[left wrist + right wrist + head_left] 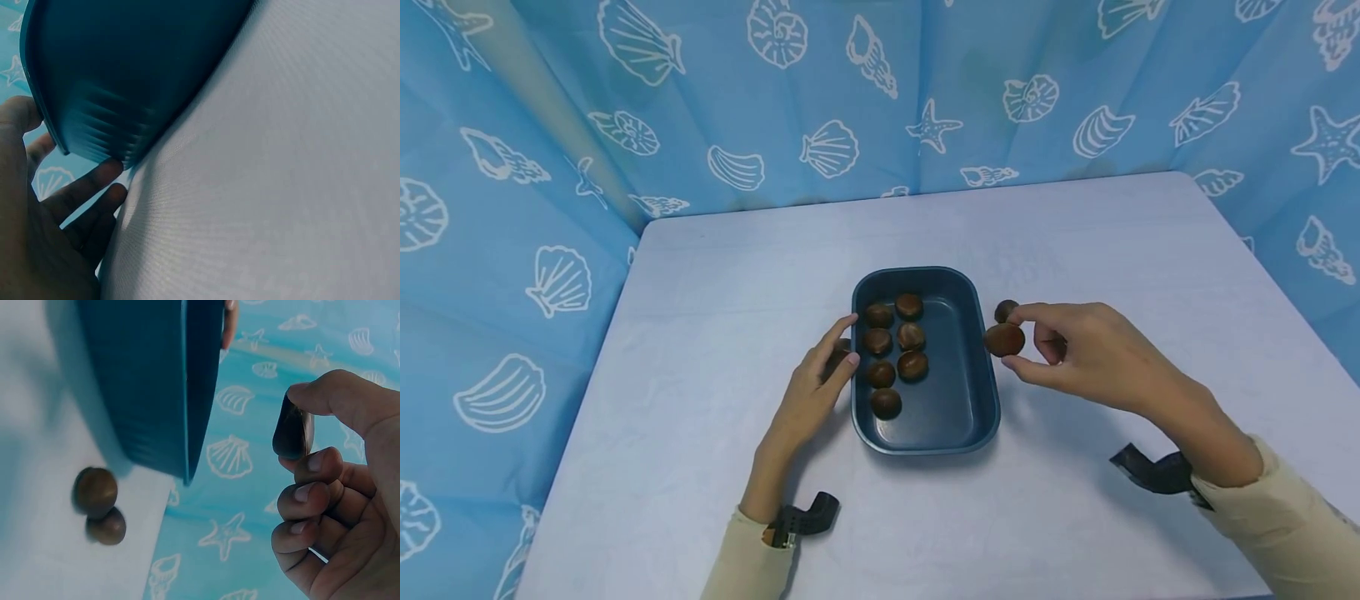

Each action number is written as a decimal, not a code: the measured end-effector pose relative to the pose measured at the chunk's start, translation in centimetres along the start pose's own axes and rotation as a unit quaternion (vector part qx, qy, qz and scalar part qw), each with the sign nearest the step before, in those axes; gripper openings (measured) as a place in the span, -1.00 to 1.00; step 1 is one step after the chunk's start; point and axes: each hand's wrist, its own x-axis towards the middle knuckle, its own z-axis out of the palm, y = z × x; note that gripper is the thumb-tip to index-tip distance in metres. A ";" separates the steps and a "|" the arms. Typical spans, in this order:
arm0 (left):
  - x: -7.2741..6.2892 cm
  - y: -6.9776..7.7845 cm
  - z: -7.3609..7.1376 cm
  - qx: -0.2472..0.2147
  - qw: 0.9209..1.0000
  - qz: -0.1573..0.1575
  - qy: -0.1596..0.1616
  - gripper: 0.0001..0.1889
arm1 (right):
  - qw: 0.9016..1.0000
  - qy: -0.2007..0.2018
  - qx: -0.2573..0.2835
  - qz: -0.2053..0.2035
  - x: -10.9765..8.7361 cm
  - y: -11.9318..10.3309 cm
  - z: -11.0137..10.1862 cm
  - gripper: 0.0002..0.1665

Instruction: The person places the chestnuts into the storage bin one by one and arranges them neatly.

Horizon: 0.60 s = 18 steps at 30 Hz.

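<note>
My right hand [1086, 354] pinches a glossy brown chestnut [1004, 340] between thumb and fingers, just outside the right rim of a dark blue rectangular tray [955, 367]. In the right wrist view the held chestnut [292, 432] appears edge-on, and the other fingers are curled. Several chestnuts [912, 337] lie inside the tray in two columns, toward its left side. My left hand [808, 392] touches the tray's left rim with thumb and forefinger; in the left wrist view its other fingertips [109, 169] lie against or close to the outer wall.
Two loose chestnuts [95, 492] lie close together on the white-covered table [737, 275], right of the tray. In the head view one loose chestnut [1006, 310] shows; the other is hidden. A blue shell-print curtain [880, 100] hangs along the back and sides.
</note>
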 end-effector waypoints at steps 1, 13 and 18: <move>0.0 0.0 0.0 -0.001 1.000 0.001 -0.001 -0.49 | 1.000 -0.004 0.000 -0.004 0.2 -0.3 0.0 -0.62; 0.0 0.0 -0.1 -0.001 1.000 0.001 -0.001 -0.49 | 0.998 -0.033 0.008 -0.052 2.1 -2.5 1.4 -0.57; 0.1 0.1 -0.1 -0.002 1.000 -0.001 -0.003 -0.49 | 0.997 -0.051 0.012 -0.055 2.7 -3.1 2.1 -0.57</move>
